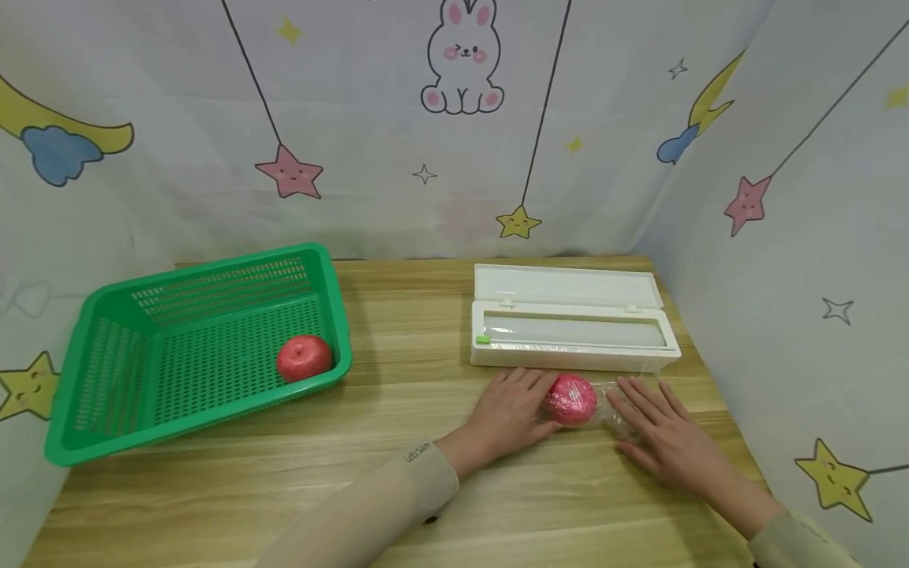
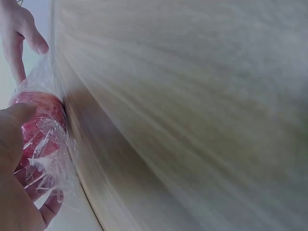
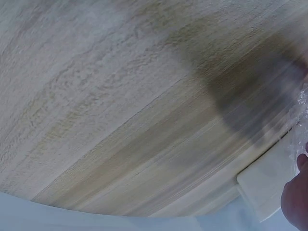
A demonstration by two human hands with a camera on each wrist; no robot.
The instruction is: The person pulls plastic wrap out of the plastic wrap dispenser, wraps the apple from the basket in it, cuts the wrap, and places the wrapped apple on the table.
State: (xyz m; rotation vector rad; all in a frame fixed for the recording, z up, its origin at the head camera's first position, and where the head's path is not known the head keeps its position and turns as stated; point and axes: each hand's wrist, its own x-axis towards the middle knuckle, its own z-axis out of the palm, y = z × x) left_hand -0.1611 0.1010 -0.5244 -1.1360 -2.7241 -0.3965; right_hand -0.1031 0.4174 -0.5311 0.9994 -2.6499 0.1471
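A red apple [image 1: 572, 400] covered in clear cling film [image 1: 616, 412] lies on the table, just in front of the white film dispenser [image 1: 568, 358]. My left hand [image 1: 510, 412] grips its left side; in the left wrist view the thumb is over the apple [image 2: 45, 108] and the fingers curl round through crinkled film [image 2: 60, 168]. On the right, my right hand [image 1: 667, 435] lies with spread, mostly straight fingers on the film's loose end, apart from the apple. The right wrist view catches only a bit of that hand at its edge.
A green perforated basket [image 1: 199, 420] stands at the left with another red apple [image 1: 304, 358] inside. The dispenser's lid [image 1: 568, 285] is raised, showing the film roll [image 1: 575, 330]. Printed curtains [image 1: 383, 134] enclose the wooden table [image 1: 398, 339] at the back and sides.
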